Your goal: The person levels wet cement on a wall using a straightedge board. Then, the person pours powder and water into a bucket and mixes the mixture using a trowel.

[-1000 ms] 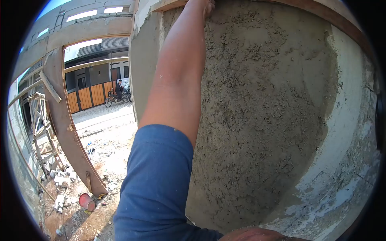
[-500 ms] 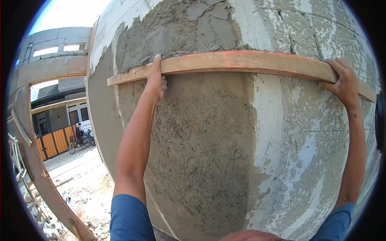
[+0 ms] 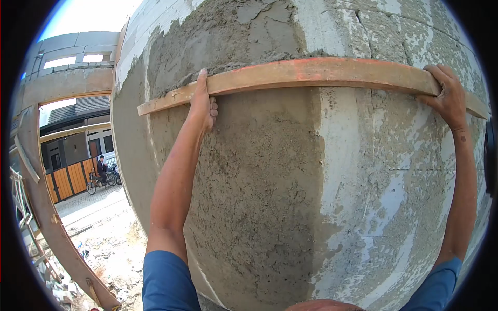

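We see one long wooden board (image 3: 332, 72), pale brown with reddish-orange streaks along its top, looking bowed in this wide view; it lies crosswise against the wall (image 3: 340, 150), its left part over rough grey mortar (image 3: 254, 181), its right part over patchy whitish surface; wet mortar is heaped along its upper edge; two bare hands grasp it, our left hand (image 3: 203, 103) near one end, thumb up its front, our right hand (image 3: 447, 97) near the other; past one doorway frame (image 3: 47, 202) we count one person (image 3: 101, 166).
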The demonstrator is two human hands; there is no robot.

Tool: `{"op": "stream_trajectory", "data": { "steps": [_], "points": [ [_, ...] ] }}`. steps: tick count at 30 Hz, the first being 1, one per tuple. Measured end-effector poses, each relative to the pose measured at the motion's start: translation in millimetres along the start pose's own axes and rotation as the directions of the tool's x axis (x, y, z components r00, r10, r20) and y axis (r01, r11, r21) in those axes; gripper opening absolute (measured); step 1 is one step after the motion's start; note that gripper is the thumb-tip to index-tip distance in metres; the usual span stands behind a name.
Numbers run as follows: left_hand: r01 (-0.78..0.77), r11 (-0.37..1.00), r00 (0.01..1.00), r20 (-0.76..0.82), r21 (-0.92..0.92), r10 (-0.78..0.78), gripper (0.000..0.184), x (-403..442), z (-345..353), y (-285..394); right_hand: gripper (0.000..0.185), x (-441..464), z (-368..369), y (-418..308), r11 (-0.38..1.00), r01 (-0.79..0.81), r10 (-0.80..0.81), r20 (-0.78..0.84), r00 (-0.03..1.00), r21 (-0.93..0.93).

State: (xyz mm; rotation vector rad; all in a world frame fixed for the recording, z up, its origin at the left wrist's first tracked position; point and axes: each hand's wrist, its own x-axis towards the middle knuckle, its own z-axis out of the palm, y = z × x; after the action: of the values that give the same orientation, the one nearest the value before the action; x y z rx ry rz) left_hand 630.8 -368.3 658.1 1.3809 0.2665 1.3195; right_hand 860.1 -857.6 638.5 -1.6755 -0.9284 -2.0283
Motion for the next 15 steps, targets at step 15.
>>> {"op": "stream_trajectory", "data": {
  "steps": [15],
  "points": [
    [-0.303,0.952,0.945,-0.116,0.047,0.306,0.057,107.6,68.3,180.6,0.062,187.9,27.5,14.0,0.988,-0.152,0.152,0.036,0.988,-0.006]
  ]
}}
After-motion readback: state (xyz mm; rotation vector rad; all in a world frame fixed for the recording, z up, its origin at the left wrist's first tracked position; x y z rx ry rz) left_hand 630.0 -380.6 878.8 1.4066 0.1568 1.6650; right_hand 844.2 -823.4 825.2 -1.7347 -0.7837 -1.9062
